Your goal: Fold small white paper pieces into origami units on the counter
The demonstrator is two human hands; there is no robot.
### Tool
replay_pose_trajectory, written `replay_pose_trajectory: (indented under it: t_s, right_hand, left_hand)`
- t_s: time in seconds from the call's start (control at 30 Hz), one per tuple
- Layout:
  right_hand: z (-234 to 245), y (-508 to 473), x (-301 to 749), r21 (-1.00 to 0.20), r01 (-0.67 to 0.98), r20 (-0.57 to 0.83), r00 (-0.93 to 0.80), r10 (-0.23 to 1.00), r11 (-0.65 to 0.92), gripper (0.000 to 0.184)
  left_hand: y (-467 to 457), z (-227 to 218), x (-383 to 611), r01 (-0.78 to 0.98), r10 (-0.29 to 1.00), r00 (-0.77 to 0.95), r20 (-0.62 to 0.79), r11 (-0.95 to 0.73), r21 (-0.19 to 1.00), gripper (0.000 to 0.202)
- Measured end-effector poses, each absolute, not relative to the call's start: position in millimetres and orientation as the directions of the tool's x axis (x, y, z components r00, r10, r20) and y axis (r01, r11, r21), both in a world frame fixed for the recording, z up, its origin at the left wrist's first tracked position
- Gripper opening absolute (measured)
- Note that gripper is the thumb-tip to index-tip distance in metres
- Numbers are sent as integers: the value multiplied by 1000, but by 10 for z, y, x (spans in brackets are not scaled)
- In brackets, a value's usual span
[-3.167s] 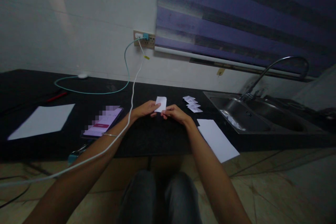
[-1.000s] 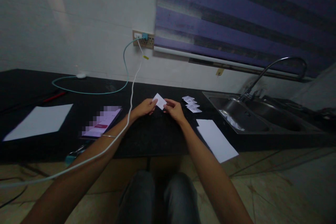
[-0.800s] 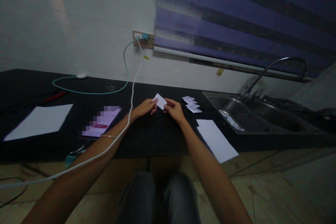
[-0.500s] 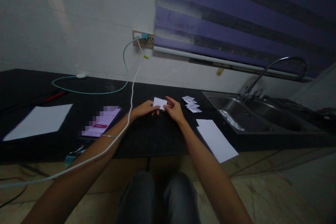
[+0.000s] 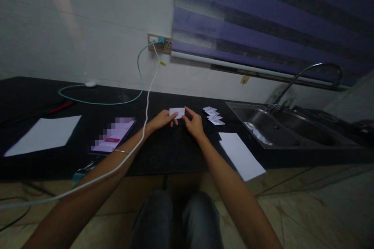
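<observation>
Between my two hands is a small white piece of paper (image 5: 177, 112), held just above the dark counter. My left hand (image 5: 163, 119) grips its left side, thumb across the front. At the right edge, my right hand (image 5: 194, 121) pinches it with thumb and index finger. To the right of my hands lie several folded white paper pieces (image 5: 214, 116), overlapping in a row. Nearer the front edge, white paper strips (image 5: 241, 155) lie stacked and slightly offset.
A phone (image 5: 112, 136) with a lit screen lies by my left forearm, and a white sheet (image 5: 43, 135) is farther left. A white cable (image 5: 147, 105) runs from the wall outlet (image 5: 160, 43) across my left arm. A steel sink (image 5: 263, 124) is at the right.
The small paper has tilted slightly, its top edge now nearly level, and shifted a little left and up. Both hands keep their hold.
</observation>
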State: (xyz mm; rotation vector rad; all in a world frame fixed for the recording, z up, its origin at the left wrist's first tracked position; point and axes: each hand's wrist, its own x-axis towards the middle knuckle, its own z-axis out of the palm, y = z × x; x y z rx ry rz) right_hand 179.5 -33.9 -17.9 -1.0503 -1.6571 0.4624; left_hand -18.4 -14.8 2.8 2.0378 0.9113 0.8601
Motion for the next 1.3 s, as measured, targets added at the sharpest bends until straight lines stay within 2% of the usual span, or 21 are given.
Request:
replay_pose_trajectory:
  t_s: [0.17, 0.33, 0.57, 0.67, 0.9, 1.17, 1.3]
  right_hand:
    - [-176, -412, 1701, -585, 556, 617, -168, 769, 591, 58]
    - [-202, -454, 1604, -537, 551, 569, -323, 756, 639, 68]
    - [-200, -505, 1564, -510, 563, 499, -423, 756, 651, 74]
    - [-222, -499, 1551, -503, 579, 484, -427, 764, 642, 80]
    - [-231, -488, 1566, -537, 580, 461, -406, 789, 612, 80]
    - [-209, -527, 1538, -550, 618, 400, -396, 827, 562, 87]
    - [-221, -520, 1536, -554, 603, 417, -396, 818, 574, 82]
  left_hand:
    - [-204, 98, -151, 254, 825, 496, 271, -436, 863, 64]
    - [-201, 102, -159, 214, 829, 493, 265, -410, 887, 53]
    - [-114, -17, -169, 149, 857, 460, 234, -335, 930, 43]
    - [-102, -26, -168, 156, 866, 451, 214, -313, 937, 41]
    - [-143, 34, -137, 152, 857, 462, 230, -331, 931, 34]
    - [-143, 20, -144, 157, 863, 442, 245, -344, 926, 43]
    - [-151, 29, -150, 159, 866, 436, 246, -343, 926, 44]
